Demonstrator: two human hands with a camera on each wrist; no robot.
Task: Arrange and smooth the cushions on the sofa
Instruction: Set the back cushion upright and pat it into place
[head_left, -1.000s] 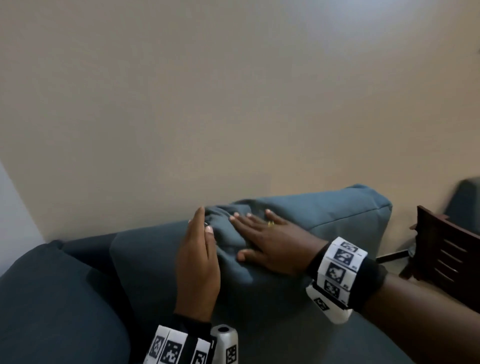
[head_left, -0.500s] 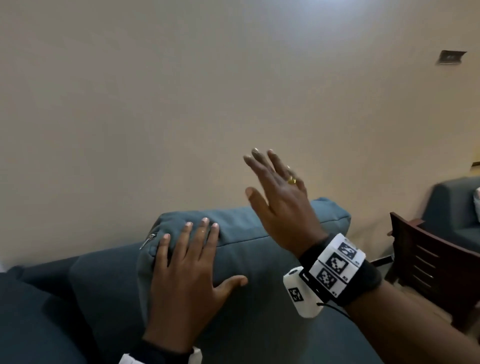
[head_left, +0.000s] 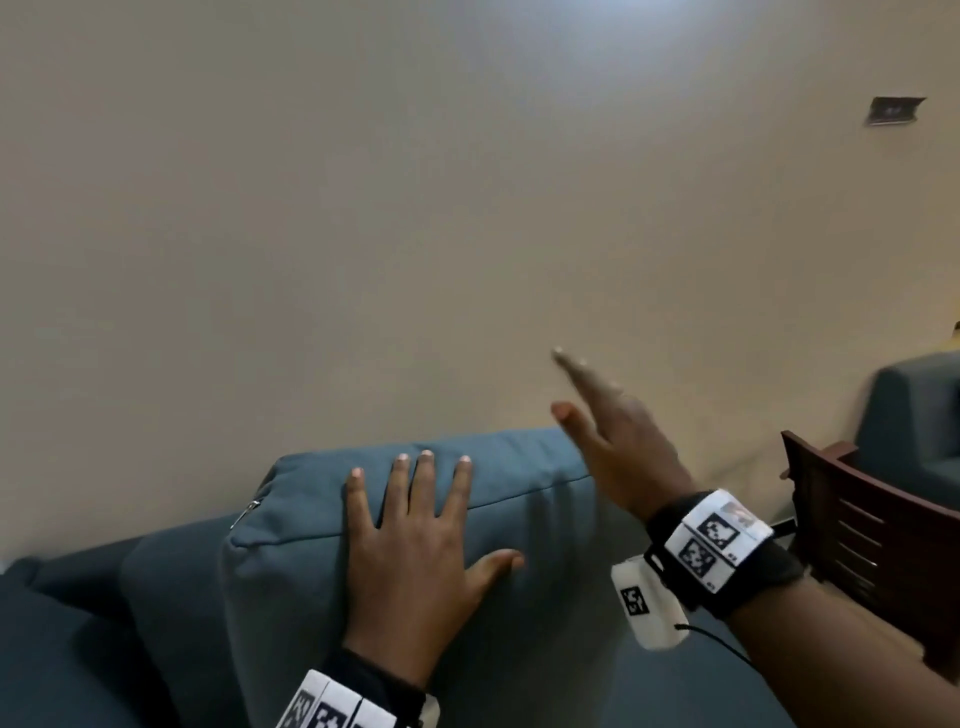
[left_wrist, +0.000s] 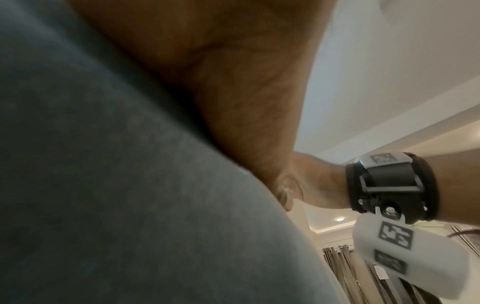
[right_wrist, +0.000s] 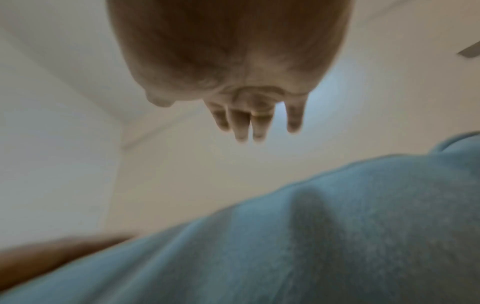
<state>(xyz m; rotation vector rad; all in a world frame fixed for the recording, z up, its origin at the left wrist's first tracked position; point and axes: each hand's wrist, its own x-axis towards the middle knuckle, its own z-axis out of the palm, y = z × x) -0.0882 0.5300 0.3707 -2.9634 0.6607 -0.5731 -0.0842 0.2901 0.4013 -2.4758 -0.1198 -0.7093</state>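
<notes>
The plump blue-grey fabric cushion (head_left: 311, 561) was steadied by the flat, splayed left hand (head_left: 410, 561); the raised, empty right hand (head_left: 623, 452), fingers straight, was best brought down flat.

Right hand (head_left: 618, 447): lifted off the cushion (head_left: 291, 561), now raised with fingers straight. Left hand (head_left: 415, 561): shifted from pinching fabric to lying flat.

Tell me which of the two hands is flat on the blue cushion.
The left hand: its spread fingers press the cushion. The right hand is raised above the cushion's top edge, touching nothing.
</notes>
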